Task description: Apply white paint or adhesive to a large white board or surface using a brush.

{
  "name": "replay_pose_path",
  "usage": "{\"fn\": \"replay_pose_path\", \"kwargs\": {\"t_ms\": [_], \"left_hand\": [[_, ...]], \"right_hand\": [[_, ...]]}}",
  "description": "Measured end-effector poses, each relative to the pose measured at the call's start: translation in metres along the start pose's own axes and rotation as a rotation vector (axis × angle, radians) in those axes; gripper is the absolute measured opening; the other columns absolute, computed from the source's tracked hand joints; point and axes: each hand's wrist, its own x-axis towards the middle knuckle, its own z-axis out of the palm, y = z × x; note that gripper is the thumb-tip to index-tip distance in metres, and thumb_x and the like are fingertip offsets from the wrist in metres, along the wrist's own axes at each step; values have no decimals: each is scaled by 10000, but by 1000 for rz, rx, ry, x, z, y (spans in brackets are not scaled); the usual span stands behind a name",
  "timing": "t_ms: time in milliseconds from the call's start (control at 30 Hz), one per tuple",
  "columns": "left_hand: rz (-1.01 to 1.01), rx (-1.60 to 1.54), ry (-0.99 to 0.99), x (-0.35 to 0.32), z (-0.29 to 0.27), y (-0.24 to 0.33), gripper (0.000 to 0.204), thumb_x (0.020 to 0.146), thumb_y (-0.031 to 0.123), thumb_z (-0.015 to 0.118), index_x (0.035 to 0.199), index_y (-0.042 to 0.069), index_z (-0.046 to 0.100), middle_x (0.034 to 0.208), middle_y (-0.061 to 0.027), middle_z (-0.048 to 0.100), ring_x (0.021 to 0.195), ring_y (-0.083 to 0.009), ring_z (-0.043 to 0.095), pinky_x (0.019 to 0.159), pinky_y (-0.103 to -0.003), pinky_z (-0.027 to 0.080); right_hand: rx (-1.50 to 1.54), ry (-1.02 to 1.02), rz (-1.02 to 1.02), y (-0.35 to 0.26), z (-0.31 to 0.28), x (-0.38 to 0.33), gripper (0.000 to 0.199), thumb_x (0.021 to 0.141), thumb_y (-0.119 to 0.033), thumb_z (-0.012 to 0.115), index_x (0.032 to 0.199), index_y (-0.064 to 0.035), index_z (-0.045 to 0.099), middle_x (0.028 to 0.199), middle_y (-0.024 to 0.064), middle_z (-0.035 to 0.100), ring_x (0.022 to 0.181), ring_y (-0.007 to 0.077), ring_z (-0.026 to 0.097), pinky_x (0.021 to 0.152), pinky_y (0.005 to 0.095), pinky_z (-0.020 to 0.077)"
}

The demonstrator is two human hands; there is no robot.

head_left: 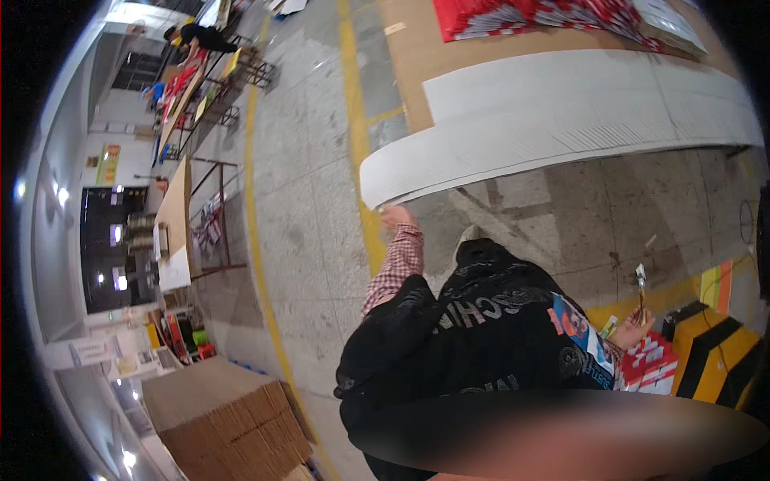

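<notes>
left hand (399, 217) at the sheet (561, 112), tool (641, 282) in the right hand (633, 329)

from my end of the link i see the sheet, white and long, spread over the brown table (407, 80) in front of the person, its near edge running along the table's near side. the left hand reaches out in a checked sleeve (399, 260) to the sheet's near left corner. the fingertips are right at that edge, but i cannot tell whether they pinch it or only touch it.

off to the right, well apart from the sheet, i make out the right hand low beside the body. its fingers are closed around the tool, which is thin and points away with a pale tip. just beside that hand is a red and white pack (648, 369), and next to it a black and yellow striped block (716, 353). red packs (513, 20) lie on the table's far part, beyond the sheet.
</notes>
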Motion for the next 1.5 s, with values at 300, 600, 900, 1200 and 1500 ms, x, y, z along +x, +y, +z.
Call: {"fn": "replay_pose_path", "kwargs": {"t_ms": [300, 600, 900, 1200, 1500], "left_hand": [[-656, -1299, -389, -33, 12, -66, 1152, 704, 894, 218, 1488, 73, 26, 1490, -234, 209, 1348, -399, 268, 1090, -537, 224], [-771, -1728, -295, 10, 46, -50, 1258, 618, 937, 332, 1446, 1, 193, 1485, -189, 256, 1311, -368, 330, 1047, -528, 321], [-547, -1823, -609, 45, -10, -49, 911, 779, 818, 283, 1292, 103, 519, 1313, -101, 529, 1202, -314, 486, 963, -483, 420], [-149, -1429, -724, 66, -66, 2, 737, 821, 677, 416, 1304, 127, 507, 1310, -71, 525, 1186, -311, 495, 974, -506, 412], [-104, -1258, -602, 99, -110, 25, 812, 845, 743, 277, 1387, 154, 419, 1383, -78, 454, 1244, -323, 436, 1012, -490, 370]], "right_hand": [[60, -32, 109, -31, 17, 51, 290, 914, -233, 568, 1050, 23, 561, 989, 197, 618, 799, 247, 616, 731, 297, 543], [-53, -99, 11, -47, 96, 10, 310, 927, -242, 567, 1038, 47, 552, 925, 218, 628, 806, 258, 635, 674, 287, 556], [-63, -151, 128, -12, 115, 16, 252, 919, -171, 552, 964, 77, 564, 886, 225, 619, 783, 282, 634, 654, 292, 563], [-33, -174, 107, -15, 112, -2, 256, 928, -156, 534, 961, 95, 573, 860, 212, 640, 749, 269, 644, 636, 287, 564], [-61, -16, 116, 0, 78, -2, 314, 907, -276, 576, 1067, -7, 559, 1018, 265, 627, 759, 246, 627, 628, 281, 506]]}}
